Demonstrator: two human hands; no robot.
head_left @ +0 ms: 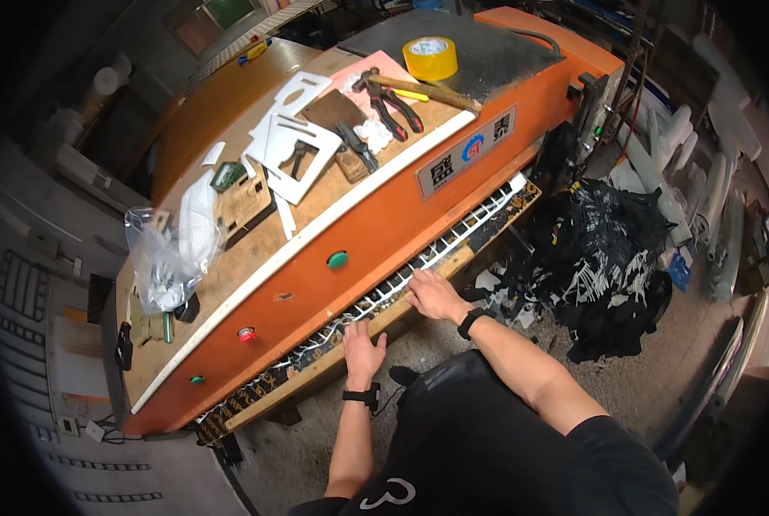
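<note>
A long white ladder-like strip [383,294] lies in the narrow channel along the front of an orange machine [376,236], beside a wooden ledge [316,365]. My left hand [364,353] reaches over the ledge to the strip, fingertips at its edge and thumb held apart. Farther right along the same strip is my right hand [437,297], palm down, its fingers spread and slightly bent over the ledge. Both hands look open, though their fingertips partly cover the strip. Dark bands circle both wrists.
On the machine top are yellow tape [430,58], a hammer [419,88], pliers [390,110], white cut-out sheets [294,155] and a clear plastic bag [165,267]. Green and red buttons [246,334] dot its front. Black and white scraps [604,249] pile up at right, near wrapped rolls [720,202].
</note>
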